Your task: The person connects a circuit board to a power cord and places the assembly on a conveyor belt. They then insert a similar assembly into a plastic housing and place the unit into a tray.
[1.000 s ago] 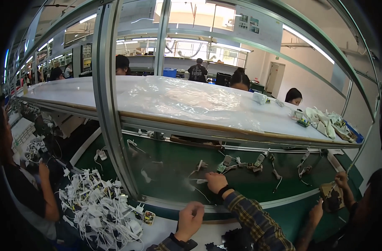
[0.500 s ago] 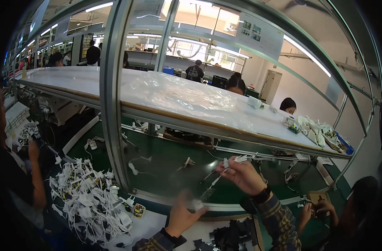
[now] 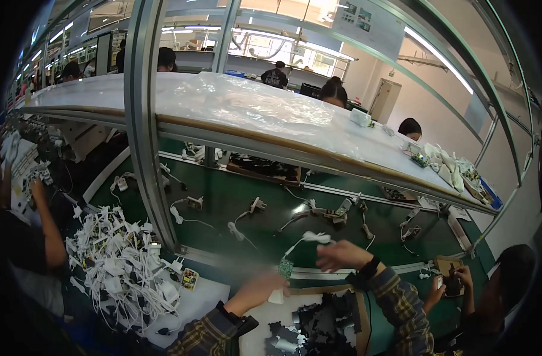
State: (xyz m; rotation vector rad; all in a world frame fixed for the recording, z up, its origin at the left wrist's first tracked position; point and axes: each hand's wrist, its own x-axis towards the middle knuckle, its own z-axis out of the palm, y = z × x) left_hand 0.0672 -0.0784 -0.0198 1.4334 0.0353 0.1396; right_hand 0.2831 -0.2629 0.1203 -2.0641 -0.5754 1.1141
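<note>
My left hand [image 3: 260, 291], smeared by motion, is closed on a small white plastic housing [image 3: 275, 296] showing under its thumb. Just above its fingers is a green circuit board [image 3: 285, 268], from which a white cable runs up to a coiled, bundled part [image 3: 315, 237] over the green belt. To the right, my right hand [image 3: 344, 256] is beside the bundle, fingers loosely stretched leftward, and nothing shows in them. Below my hands is a shallow box [image 3: 361, 308] with black cut pieces [image 3: 324, 323].
A tangled heap of white chargers and cables [image 3: 125, 267] lies at left. Several corded boards and plugs, including a plug [image 3: 257, 204], sit on the green belt [image 3: 223, 237]. A metal post [image 3: 143, 118] and a plastic-covered shelf [image 3: 372, 157] stand ahead. Co-workers' hands [image 3: 446, 285] are at right.
My right hand has come down and off the cable bundle, which now shows apart from it. My left hand has shifted slightly left. The view has tilted, showing more of the box of black pieces.
</note>
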